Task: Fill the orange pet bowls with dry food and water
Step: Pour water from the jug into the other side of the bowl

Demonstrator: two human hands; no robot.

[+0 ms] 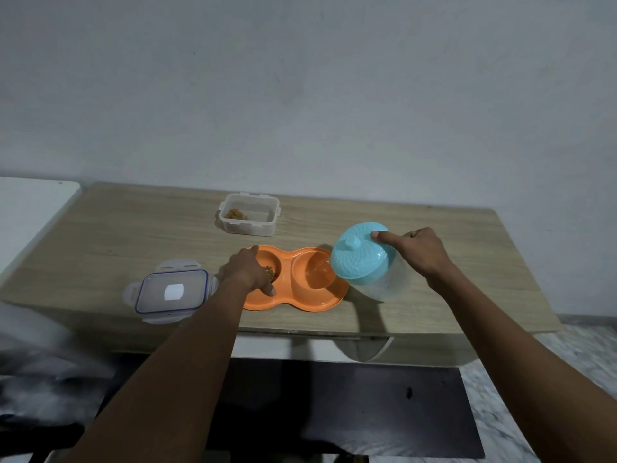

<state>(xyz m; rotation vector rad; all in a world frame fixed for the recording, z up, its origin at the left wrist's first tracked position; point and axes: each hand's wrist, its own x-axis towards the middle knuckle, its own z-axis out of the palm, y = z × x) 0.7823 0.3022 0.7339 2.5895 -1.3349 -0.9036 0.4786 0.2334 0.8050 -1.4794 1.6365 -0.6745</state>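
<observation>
An orange double pet bowl (320,304) lies on the wooden table. Its left bowl holds some dry food (269,271); its right bowl (316,272) has water running into it. My left hand (248,274) rests on the left bowl's rim, fingers spread over it. My right hand (419,250) grips a clear jug with a light blue lid (359,253), tilted leftward so its lip is over the right bowl. The forefinger presses on the lid.
A clear food container (248,217) with a little kibble stands behind the bowls. Its blue-rimmed lid (172,292) lies at the table's front left. A white surface (30,208) adjoins the table on the left. Dark floor lies below the front edge.
</observation>
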